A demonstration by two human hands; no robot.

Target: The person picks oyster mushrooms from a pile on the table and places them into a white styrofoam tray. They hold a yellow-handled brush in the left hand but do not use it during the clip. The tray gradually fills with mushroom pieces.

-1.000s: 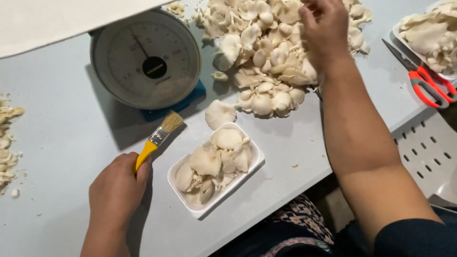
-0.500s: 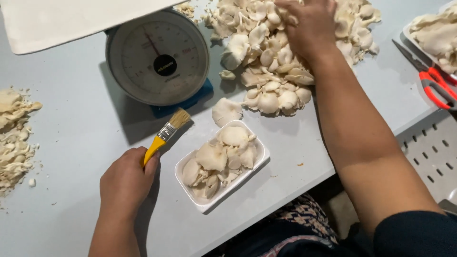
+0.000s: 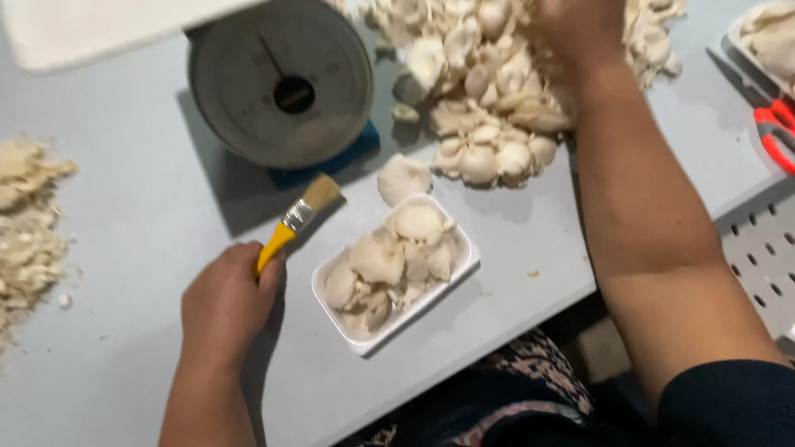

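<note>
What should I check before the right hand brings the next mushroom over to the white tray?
1. Right hand on the mushroom pile: ok.
2. Mushroom actually gripped: cannot tell, fingers hidden.
3. White tray has room: not ok, heaped nearly full.
4. Left hand holds the yellow-handled brush clear of the tray: ok.
5. Loose mushroom lies outside the tray, beside the scale: not ok.

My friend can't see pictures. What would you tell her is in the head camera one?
A person's left hand holds a yellow-handled paintbrush beside a white foam tray of pale oyster mushrooms, while the right hand reaches into a big pile of loose mushrooms on a pale grey table. A round grey dial scale stands behind the tray.
</note>
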